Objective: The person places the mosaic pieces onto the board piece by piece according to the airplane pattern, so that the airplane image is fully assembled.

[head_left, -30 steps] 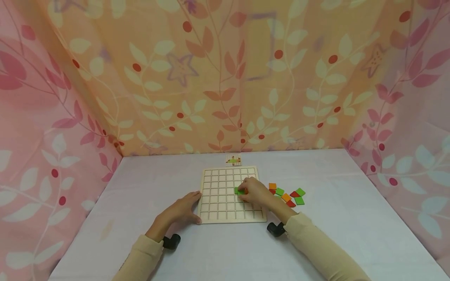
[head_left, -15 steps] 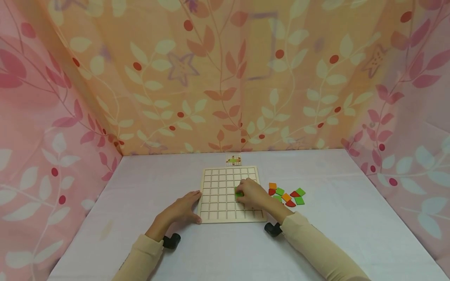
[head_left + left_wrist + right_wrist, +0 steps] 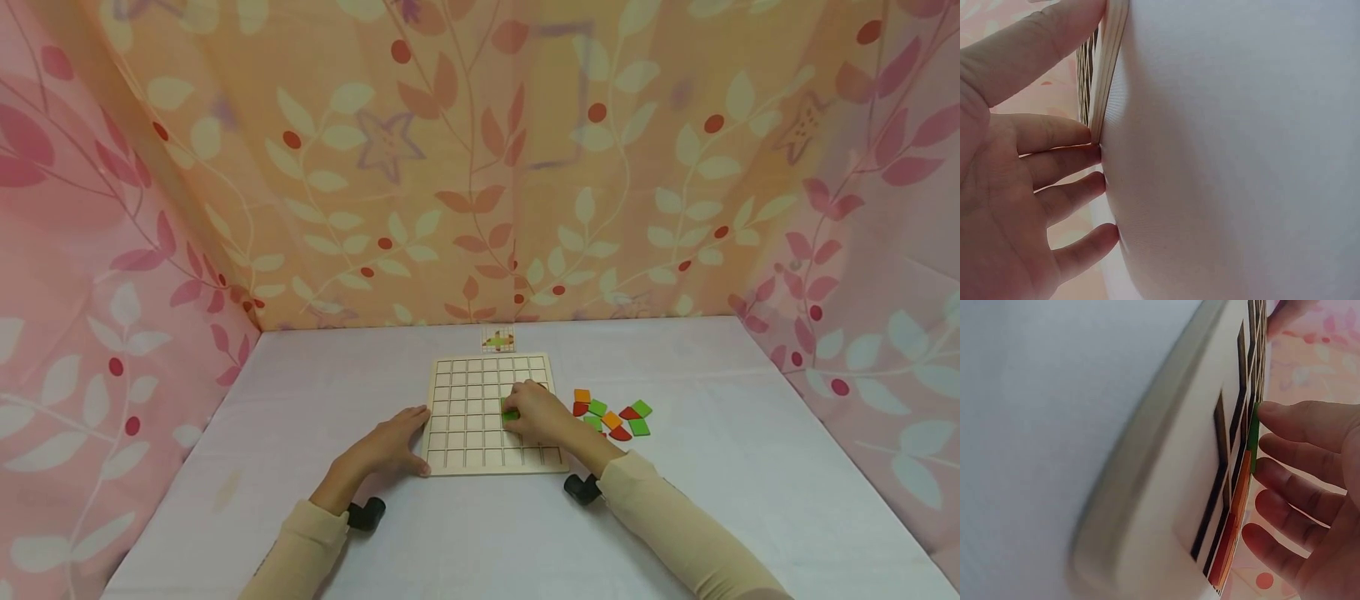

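Observation:
A pale wooden grid board [image 3: 465, 421] lies flat on the table. My left hand [image 3: 386, 442] rests at its left side, thumb by the near corner and fingers spread, with fingertips at the board's edge [image 3: 1107, 75]. Over the right half of the grid, my right hand [image 3: 538, 412] pinches a small green tile [image 3: 510, 413] down at the board's surface. In the right wrist view, thumb and fingertips meet this green tile [image 3: 1254, 437]. Below it, an orange tile [image 3: 1242, 487] and a red tile [image 3: 1224, 550] lie on the board, hidden by the hand in the head view.
Right of the board lie several loose tiles: orange squares [image 3: 582, 396], green squares [image 3: 639, 427] and red rounded pieces [image 3: 620, 433]. A small pattern card [image 3: 498, 340] sits behind the board. A white cloth [image 3: 300, 400] covers the table, and patterned curtains [image 3: 465, 167] enclose it.
My right hand has shifted slightly left on the board, and its fingers now cover more of the green tile. The left hand and the loose tiles have stayed put.

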Demonstrator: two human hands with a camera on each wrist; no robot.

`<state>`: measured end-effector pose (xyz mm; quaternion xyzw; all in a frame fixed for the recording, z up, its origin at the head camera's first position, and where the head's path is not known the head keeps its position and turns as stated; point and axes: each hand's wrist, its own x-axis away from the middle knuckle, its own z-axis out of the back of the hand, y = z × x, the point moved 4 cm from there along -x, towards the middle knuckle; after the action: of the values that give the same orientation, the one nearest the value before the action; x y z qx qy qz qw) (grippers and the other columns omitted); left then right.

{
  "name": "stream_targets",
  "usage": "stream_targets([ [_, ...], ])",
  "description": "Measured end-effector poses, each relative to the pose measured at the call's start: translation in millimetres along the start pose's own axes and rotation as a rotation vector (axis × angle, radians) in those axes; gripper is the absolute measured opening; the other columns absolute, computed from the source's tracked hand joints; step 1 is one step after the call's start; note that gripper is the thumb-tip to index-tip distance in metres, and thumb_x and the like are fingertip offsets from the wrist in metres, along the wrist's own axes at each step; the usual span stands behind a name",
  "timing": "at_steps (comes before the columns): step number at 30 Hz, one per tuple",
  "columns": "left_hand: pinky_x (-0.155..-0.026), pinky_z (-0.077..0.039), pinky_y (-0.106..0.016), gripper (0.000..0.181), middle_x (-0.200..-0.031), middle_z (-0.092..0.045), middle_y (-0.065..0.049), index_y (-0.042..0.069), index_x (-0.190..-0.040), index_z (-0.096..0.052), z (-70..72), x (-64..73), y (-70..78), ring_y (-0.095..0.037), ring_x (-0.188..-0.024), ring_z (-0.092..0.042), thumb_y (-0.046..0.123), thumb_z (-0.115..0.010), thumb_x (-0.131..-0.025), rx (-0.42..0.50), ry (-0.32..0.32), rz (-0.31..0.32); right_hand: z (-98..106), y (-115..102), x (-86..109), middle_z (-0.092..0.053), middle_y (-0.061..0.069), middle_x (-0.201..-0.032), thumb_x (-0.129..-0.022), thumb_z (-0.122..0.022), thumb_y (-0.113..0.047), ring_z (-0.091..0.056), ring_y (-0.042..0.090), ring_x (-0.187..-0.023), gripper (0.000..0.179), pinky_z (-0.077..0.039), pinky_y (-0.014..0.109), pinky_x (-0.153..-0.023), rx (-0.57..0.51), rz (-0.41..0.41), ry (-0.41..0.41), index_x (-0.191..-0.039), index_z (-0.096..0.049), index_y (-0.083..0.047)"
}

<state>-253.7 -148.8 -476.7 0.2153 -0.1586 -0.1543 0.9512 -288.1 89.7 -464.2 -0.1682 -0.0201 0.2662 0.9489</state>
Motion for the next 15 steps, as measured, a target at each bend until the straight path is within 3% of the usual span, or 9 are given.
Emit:
stream_targets([
  [15,-0.115,-0.027,-0.058,0.098,-0.157,-0.034,-0.017,0.001,-0.149,-0.036,0.2,-0.6,0.7,-0.036,-0.147,-0.028,0.026,-0.087,-0.069,-0.004,-0.006,0.017,5.8,6.3,2.4,-0.063,-0.004,-0.089,-0.084,-0.076,-0.023,-0.047,0.011,-0.083,0.018,-0.044,0.025,-0.071,-0.07,0.009,0.006,-0.097,-0.078,-0.011],
])
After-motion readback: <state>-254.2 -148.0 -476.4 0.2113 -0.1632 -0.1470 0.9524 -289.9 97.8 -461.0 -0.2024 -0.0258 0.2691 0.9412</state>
